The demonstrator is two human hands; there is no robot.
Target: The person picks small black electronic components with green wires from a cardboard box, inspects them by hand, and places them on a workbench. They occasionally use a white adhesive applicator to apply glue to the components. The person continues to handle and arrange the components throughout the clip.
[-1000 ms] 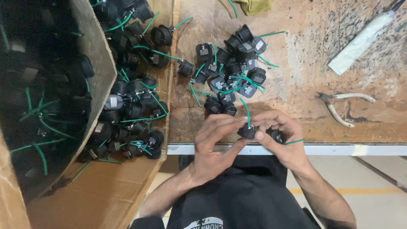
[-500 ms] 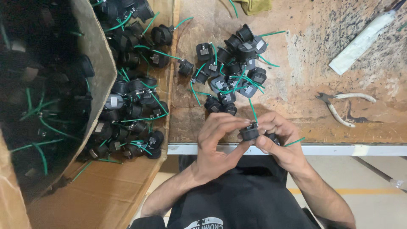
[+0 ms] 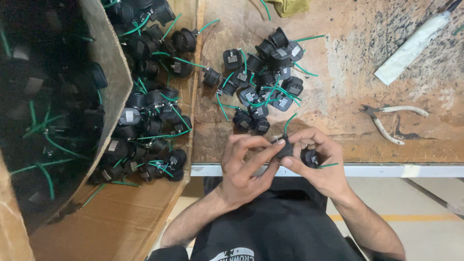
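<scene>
At my far left stood the cardboard box (image 3: 104,63), its flap leaning over a dark heap of black sockets with green wires (image 3: 145,121) that spilled across the lower tray of cardboard. Next to that, on the worn wooden workbench (image 3: 348,63), a smaller pile of the same black parts (image 3: 266,82) lay spread out, their green leads tangled together, just beyond my fingers. My left hand (image 3: 244,162) was clenched around the small black socket (image 3: 284,147), thumb and forefinger pinching it from the left side at the near edge of the bench. Compared with a second earlier, its green wire (image 3: 289,121) had swung from leaning over the pile to standing more upright and curving slightly right, so I judged that I had turned the piece a little between my fingers while both hands stayed in the same spot. My right hand (image 3: 316,157) gripped the socket from the other side, and it also cupped a second black part (image 3: 309,158) in the palm, with a short green lead poking out to the right. Further right, well apart from my hands, lay the pliers (image 3: 391,121) with pale handles, and beyond them, near the corner, a white tube (image 3: 415,43) resting at a slant.
</scene>
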